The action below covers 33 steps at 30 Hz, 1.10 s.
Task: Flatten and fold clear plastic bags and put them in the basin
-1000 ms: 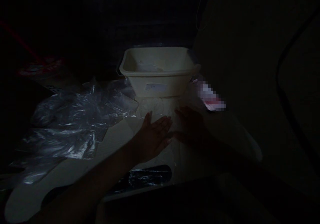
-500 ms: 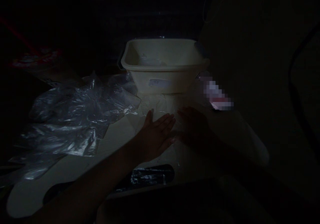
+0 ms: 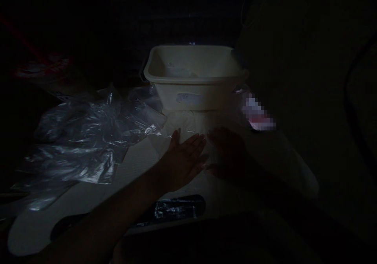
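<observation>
The scene is very dark. My left hand [image 3: 185,161] lies palm down with its fingers stretched out, on thin clear plastic [image 3: 184,123] over a pale board [image 3: 138,158]. Close to its right, my right hand [image 3: 226,148] is a dim shape, also flat with fingers extended toward the left hand. Neither hand grips anything visible. Just beyond the hands stands a cream plastic tub [image 3: 191,95] with a small label on its front. Some clear material shows inside it.
Crumpled clear plastic bags [image 3: 85,138] cover the left side of the board. Behind them is a container with a red and white top [image 3: 44,67]. A blurred pink and white item [image 3: 259,114] lies right of the tub. A dark slot [image 3: 179,209] runs along the near edge.
Both hands stay almost in place, with only slight shifts of the fingers. The view has moved very slightly.
</observation>
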### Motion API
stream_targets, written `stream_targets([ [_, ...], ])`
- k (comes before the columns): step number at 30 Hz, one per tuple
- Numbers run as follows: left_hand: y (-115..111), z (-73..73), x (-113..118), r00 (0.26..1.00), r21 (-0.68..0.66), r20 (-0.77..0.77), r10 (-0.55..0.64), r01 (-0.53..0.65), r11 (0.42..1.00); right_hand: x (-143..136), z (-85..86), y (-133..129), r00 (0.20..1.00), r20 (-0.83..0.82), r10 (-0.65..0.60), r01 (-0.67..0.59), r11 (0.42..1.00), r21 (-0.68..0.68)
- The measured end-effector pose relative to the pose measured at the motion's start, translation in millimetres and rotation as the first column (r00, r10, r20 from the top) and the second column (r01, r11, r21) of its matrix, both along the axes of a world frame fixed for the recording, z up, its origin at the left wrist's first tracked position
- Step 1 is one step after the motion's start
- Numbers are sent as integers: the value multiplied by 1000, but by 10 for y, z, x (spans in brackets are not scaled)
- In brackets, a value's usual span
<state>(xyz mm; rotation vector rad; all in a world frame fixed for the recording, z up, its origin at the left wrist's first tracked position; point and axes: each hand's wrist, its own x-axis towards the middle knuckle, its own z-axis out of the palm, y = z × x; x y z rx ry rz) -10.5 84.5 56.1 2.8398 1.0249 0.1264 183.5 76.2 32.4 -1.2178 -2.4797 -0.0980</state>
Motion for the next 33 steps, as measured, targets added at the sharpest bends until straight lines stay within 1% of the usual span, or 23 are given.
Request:
stream_targets([
  [4, -1, 9, -3, 1000, -3, -10, 6, -6, 1000, -7, -10, 8, 1000, -15, -15, 15, 999, 33],
  [6, -1, 15, -6, 1000, -4, -12, 8, -8, 1000, -7, -2, 8, 1000, -15, -3, 4, 1000, 27],
  [11, -6, 20, -5, 1000, -1, -23, 16, -16, 1000, 3, 58, -17, 991, 10, 136, -136, 990, -26],
  [13, -10, 18, -5, 999, 6, -25, 25, -25, 1000, -2, 77, -24, 985, 13, 169, -168, 984, -52],
  [19, -13, 16, -15, 997, -9, -28, 67, -68, 998, -39, 93, -38, 990, 2, 139, -138, 988, -68],
  [23, -10, 13, -19, 996, -15, -26, 85, -86, 996, -37, 56, -50, 982, -18, 190, -191, 979, -75],
  [27, 1, 14, -27, 995, -21, -17, 94, -95, 995, -36, 6, -54, 980, -6, 200, -200, 978, -50],
  [30, 17, 19, -37, 996, -36, -24, 86, -87, 996, -47, 8, -56, 976, 1, 218, -218, 974, -57],
  [33, 31, 29, -45, 995, -39, -29, 97, -99, 994, -53, 33, -57, 974, -8, 227, -227, 969, -99],
])
